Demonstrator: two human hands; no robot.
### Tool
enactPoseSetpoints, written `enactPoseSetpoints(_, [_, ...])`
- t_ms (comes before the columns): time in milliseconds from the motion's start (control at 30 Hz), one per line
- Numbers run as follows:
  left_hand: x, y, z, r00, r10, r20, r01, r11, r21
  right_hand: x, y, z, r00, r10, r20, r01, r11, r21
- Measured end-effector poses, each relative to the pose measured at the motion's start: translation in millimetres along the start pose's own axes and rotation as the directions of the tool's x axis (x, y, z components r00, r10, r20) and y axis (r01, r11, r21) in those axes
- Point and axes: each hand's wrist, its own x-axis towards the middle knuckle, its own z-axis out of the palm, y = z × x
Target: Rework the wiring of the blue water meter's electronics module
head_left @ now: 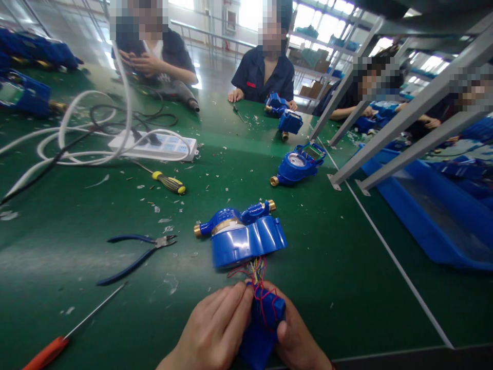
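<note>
Between my two hands is a blue plastic housing point(257, 336) at the near edge of the green table. My left hand point(215, 326) presses its fingers together at the housing's left side; my right hand point(298, 334) wraps round the right side, thumb on its face. Thin red, yellow and dark wires point(257, 270) run from the housing to a blue water meter point(246, 241) just beyond, which lies tipped on its side with brass threaded ends showing. Some red wire loops hang over the housing. My left fingertips are partly hidden behind the knuckles.
Cutting pliers point(156, 244), an orange-handled screwdriver point(48, 352) and a yellow-black screwdriver point(169, 182) lie on the left. Behind them sits a power strip point(154, 145) with looped cables. Another water meter point(296, 164) stands ahead. Metal legs point(400, 123) and a blue bin point(419, 205) are right; several co-workers sit around.
</note>
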Motion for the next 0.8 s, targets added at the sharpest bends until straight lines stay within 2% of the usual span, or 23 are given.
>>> enactPoseSetpoints(100, [0.7, -0.2, -7.7, 0.991, -0.13, 0.012, 0.131, 0.987, -0.093, -0.5, 3.0, 2.5, 1.0, -0.008, -0.03, 0.009, 0.999, 0.038])
enactPoseSetpoints(200, [-18.5, -9.8, -29.7, 0.943, -0.331, 0.011, 0.332, 0.943, -0.042, -1.8, 10.4, -1.6, 0.988, 0.028, -0.155, -0.01, 0.993, 0.116])
enactPoseSetpoints(300, [-57.3, -30.4, -61.9, 0.85, -0.525, -0.027, 0.521, 0.835, 0.175, -1.3, 18.7, -12.5, 0.98, 0.098, -0.172, -0.065, 0.98, 0.191])
enactPoseSetpoints(367, [-84.7, -47.0, -82.3, 0.775, -0.63, -0.056, 0.6, 0.704, 0.38, -0.6, 23.2, -19.2, 0.979, 0.136, -0.155, -0.102, 0.973, 0.207])
enactPoseSetpoints(400, [-95.9, -55.5, -90.2, 0.712, -0.699, -0.062, 0.639, 0.609, 0.471, -0.5, 24.9, -21.3, 0.978, 0.144, -0.153, -0.111, 0.973, 0.203])
enactPoseSetpoints(467, [-109.8, -72.2, -99.3, 0.646, -0.763, -0.028, 0.629, 0.511, 0.585, -0.3, 27.3, -22.7, 0.975, 0.156, -0.161, -0.126, 0.976, 0.18])
enactPoseSetpoints(567, [-107.1, -96.5, -97.1, 0.599, -0.793, 0.109, 0.55, 0.507, 0.664, 0.7, 28.1, -19.2, 0.966, 0.152, -0.211, -0.131, 0.985, 0.111])
enactPoseSetpoints(700, [-84.1, -129.8, -84.4, 0.587, -0.777, 0.225, 0.433, 0.537, 0.724, 2.7, 23.8, -11.3, 0.969, 0.138, -0.203, -0.12, 0.988, 0.096])
enactPoseSetpoints(800, [-71.0, -154.7, -82.5, 0.632, -0.728, 0.265, 0.365, 0.581, 0.727, 3.3, 18.3, -5.4, 0.973, 0.123, -0.195, -0.099, 0.987, 0.13])
